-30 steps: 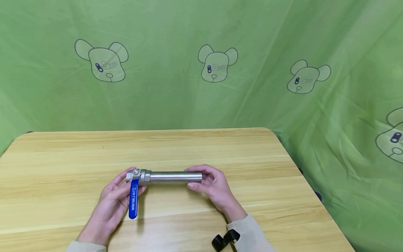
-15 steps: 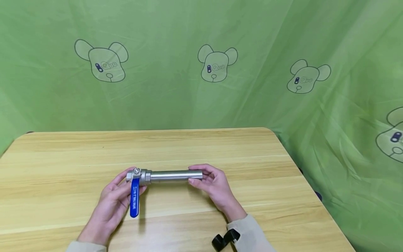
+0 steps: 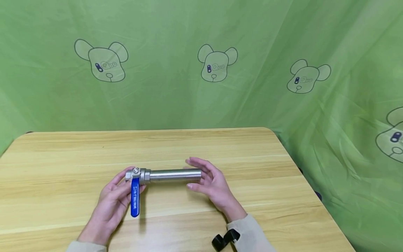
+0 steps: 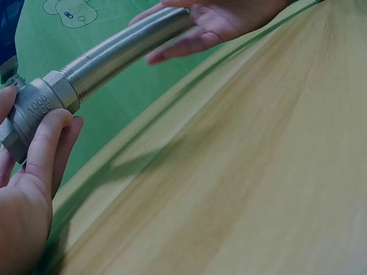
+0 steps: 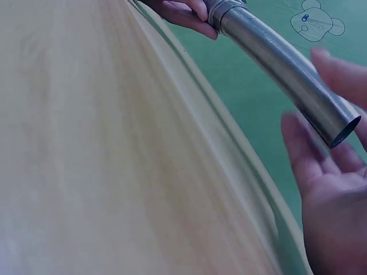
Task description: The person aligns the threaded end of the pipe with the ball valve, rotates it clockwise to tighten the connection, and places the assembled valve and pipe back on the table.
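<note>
My left hand [image 3: 111, 201] grips a steel ball valve [image 3: 145, 176] by its body, fingers behind and thumb in front. Its blue lever handle [image 3: 135, 197] points toward me. A bare metal pipe [image 3: 174, 174] extends from the valve to the right, its threaded end partly showing at the valve in the left wrist view. Around the pipe's free end, my right hand [image 3: 214, 182] has its fingers and thumb spread apart. The right wrist view shows the hollow pipe mouth [image 5: 346, 132] between the thumb and the slightly blurred fingers [image 5: 299, 143].
Valve and pipe are held above a wood-grain table [image 3: 252, 157], with a shadow below. A green curtain [image 3: 163, 87] printed with bear heads hangs behind and to the right. A black device [image 3: 225, 240] sits at the right sleeve.
My right hand has let go of the pipe end after gripping it, and its fingers have spread. The blue lever has swung very slightly to the right. The left hand keeps its hold.
</note>
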The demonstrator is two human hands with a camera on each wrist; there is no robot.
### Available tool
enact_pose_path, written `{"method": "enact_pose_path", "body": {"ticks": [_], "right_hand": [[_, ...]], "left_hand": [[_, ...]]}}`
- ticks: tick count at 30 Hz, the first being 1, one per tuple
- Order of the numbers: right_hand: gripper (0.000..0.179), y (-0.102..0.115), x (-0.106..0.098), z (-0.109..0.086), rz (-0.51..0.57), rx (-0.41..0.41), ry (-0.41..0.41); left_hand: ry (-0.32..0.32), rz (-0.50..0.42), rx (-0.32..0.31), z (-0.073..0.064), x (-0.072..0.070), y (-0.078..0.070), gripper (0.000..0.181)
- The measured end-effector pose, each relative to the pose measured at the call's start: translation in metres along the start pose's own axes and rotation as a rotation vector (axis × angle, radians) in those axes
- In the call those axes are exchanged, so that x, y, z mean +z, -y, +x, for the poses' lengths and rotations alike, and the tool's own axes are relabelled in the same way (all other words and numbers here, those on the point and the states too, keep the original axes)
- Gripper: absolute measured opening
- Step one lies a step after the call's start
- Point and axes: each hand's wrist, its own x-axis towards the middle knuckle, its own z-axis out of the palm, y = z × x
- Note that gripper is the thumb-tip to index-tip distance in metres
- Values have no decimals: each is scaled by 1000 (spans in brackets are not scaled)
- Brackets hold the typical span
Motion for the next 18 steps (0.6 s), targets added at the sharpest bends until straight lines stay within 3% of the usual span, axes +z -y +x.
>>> {"method": "enact_pose_path", "body": {"ticks": [6, 18], "right_hand": [[47, 0, 1, 0, -25, 59, -79], [39, 1, 2, 1, 13, 67, -88]], "left_hand": [[18, -3, -6, 0, 0, 0, 43], [13, 15, -23, 0, 0, 1, 45]]}}
